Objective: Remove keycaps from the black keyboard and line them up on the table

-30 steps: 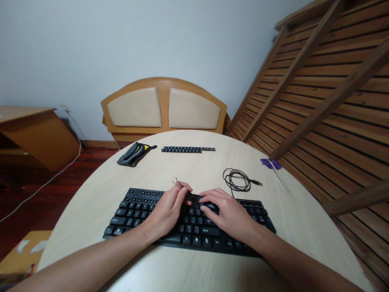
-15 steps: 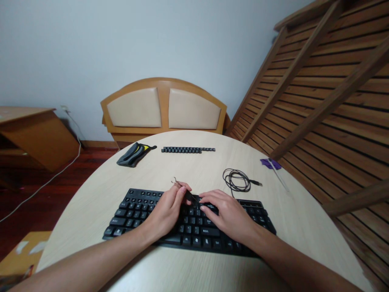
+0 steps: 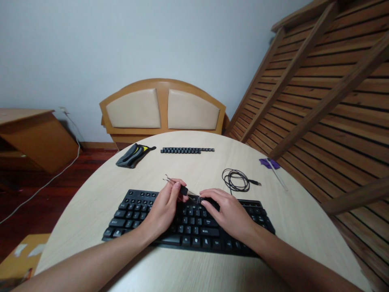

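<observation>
Your round wooden surface [image 3: 288, 227] carries everything here, and the black keyboard [image 3: 136, 211] lies across its near part, right under your hands. Most of its keys look seated; near your fingertips in the upper middle rows I cannot tell how many sockets stand bare. At the far edge a row of loose black keycaps [image 3: 187, 150] lies lined up in a neat strip, so, as I judge it, a good batch is already off while the bulk of the board is not yet stripped.

Your right hand [image 3: 231, 213] rests flat on the keys, fingers spread and holding nothing, steadying the board just right of the spot being worked. Your left hand [image 3: 164, 211] has its grip pinched tight on a thin wire keycap puller [image 3: 170, 181], whose hooked end sticks up and away to the left. A small black keycap [image 3: 183, 190] sits at your left fingertips, raised above the key rows; whether it is fully free of its socket I cannot tell.

Well apart from your hands lie a black and yellow pouch [image 3: 132, 155], a coiled black cable [image 3: 237, 180] and a purple-handled tool [image 3: 272, 166].
</observation>
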`<action>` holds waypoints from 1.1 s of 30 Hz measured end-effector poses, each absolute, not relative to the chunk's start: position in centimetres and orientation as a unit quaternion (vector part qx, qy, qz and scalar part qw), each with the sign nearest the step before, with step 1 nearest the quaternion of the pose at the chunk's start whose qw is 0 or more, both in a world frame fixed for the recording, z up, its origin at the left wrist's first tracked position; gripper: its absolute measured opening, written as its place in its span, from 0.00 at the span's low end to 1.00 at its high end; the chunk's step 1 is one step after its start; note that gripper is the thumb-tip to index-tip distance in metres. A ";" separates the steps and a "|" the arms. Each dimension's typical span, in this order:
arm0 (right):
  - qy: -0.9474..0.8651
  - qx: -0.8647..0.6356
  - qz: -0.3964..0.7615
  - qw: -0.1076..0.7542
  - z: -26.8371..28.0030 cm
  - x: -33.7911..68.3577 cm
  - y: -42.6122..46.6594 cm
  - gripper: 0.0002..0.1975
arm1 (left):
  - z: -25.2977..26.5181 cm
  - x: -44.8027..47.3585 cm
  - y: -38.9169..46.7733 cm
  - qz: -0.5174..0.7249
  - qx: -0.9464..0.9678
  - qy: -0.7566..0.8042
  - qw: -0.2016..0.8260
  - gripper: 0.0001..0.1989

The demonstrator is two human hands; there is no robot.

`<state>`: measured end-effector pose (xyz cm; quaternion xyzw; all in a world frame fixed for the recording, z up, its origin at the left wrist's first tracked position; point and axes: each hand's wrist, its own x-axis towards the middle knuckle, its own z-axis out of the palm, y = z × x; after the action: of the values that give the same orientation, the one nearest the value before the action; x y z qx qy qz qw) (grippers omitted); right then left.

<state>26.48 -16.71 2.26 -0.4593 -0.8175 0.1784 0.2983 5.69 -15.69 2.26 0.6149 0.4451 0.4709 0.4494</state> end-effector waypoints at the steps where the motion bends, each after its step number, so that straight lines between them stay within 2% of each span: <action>1: -0.815 -0.462 0.178 0.300 2.2 26.5 -16.7 0.08 | 2.2 5.7 -15.7 0.473 0.612 0.448 0.448 0.16; 6: -0.794 -0.503 0.168 0.298 2.4 27.1 -16.0 0.07 | 2.2 5.7 -15.5 0.461 0.623 0.461 0.433 0.15; 11: -0.782 -0.547 0.158 0.255 3.5 27.8 -13.7 0.09 | 2.2 5.9 -15.6 0.435 0.648 0.462 0.421 0.13; 15: -0.779 -0.595 0.065 0.186 5.1 27.8 -10.0 0.10 | 2.1 5.8 -15.6 0.431 0.652 0.455 0.426 0.13; 22: -0.726 -0.663 -0.001 0.182 7.2 27.0 -1.6 0.12 | 2.0 5.8 -15.5 0.427 0.652 0.456 0.429 0.13; 33: -0.691 -0.699 -0.009 0.182 2.4 26.8 2.0 0.14 | 1.8 5.6 -15.6 0.418 0.650 0.461 0.436 0.14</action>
<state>26.80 2.02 2.35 -0.6991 -0.6913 -0.0091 0.1824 5.65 -15.62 1.79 0.6502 0.4611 0.4179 0.4359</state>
